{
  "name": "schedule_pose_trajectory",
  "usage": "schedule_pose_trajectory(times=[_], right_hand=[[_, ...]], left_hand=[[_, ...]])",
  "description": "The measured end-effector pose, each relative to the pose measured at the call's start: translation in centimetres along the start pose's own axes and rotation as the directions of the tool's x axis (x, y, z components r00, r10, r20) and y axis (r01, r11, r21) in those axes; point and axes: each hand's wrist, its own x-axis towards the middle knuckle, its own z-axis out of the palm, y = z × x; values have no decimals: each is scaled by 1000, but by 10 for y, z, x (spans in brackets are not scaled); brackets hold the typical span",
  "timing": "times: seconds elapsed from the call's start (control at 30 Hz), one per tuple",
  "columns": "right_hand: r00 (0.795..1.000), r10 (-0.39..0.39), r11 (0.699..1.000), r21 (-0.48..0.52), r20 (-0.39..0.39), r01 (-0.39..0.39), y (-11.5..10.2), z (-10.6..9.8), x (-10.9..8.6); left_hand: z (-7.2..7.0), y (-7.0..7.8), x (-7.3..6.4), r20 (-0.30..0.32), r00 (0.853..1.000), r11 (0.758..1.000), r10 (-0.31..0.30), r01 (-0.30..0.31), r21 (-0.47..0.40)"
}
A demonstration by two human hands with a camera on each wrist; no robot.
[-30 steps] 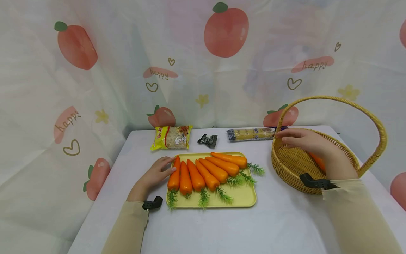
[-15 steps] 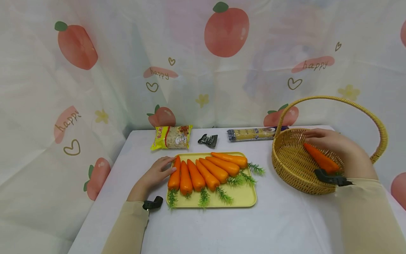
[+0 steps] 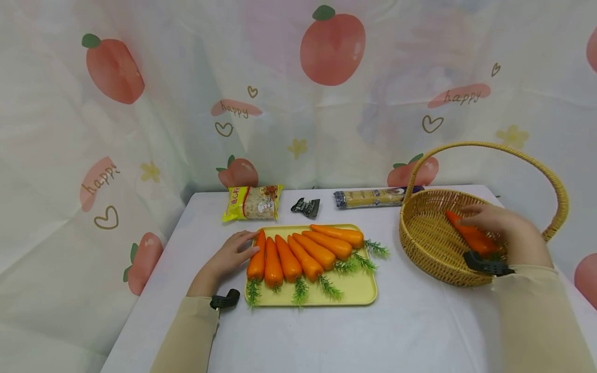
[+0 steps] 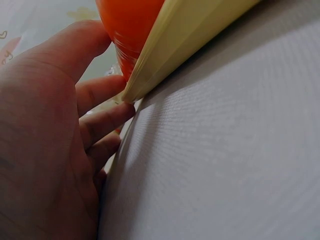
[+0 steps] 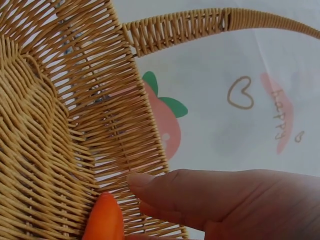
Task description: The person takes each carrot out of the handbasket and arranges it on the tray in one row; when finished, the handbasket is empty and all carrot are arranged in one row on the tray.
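My left hand [image 3: 233, 252] rests at the left edge of a yellow tray [image 3: 354, 292], with extended fingers. In the left wrist view, its fingertips touch the tray rim [image 4: 165, 55] and the thumb lies beside an orange carrot [image 4: 127, 22]. Several carrots [image 3: 290, 257] with green leafy tops fan out across the tray. Inside a wicker basket [image 3: 426, 254] on the right, my right hand [image 3: 501, 223] reaches down over a single carrot [image 3: 475, 241]. In the right wrist view, the thumb stands just apart from that carrot's tip [image 5: 104, 220]; the other fingers are mostly hidden.
Behind the tray lie a yellow food packet [image 3: 253, 203], a small dark packet [image 3: 306, 207] and a long pack of noodles [image 3: 370, 197]. The basket's tall handle [image 3: 557, 191] arches over its opening. A white cloth covers the table [image 3: 350, 342].
My right hand has moved right from the basket's left side, then lowered over the carrot inside it, which came into fuller view. The left hand stays at the tray.
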Motion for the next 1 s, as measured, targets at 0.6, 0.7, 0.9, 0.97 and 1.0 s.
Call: schedule_pose_trajectory(times=[0.6, 0.7, 0.9, 0.97, 1.0], right_hand=[[1000, -19, 993, 116, 24, 16, 11, 12, 10], [999, -16, 984, 180, 48, 7, 11, 14, 11], [996, -29, 967, 254, 79, 8, 12, 18, 12], [996, -30, 967, 253, 78, 9, 12, 19, 12], [996, -32, 968, 250, 78, 12, 11, 20, 12]], left_hand=[[-3, 5, -2, 4, 1000, 1000, 6, -6, -5], [-3, 5, -3, 3, 1000, 1000, 11, -11, -7], [-2, 5, -2, 7, 1000, 1000, 2, -2, -12], [-2, 5, -2, 8, 1000, 1000, -4, 4, -15], [-2, 5, -2, 8, 1000, 1000, -5, 5, -15]])
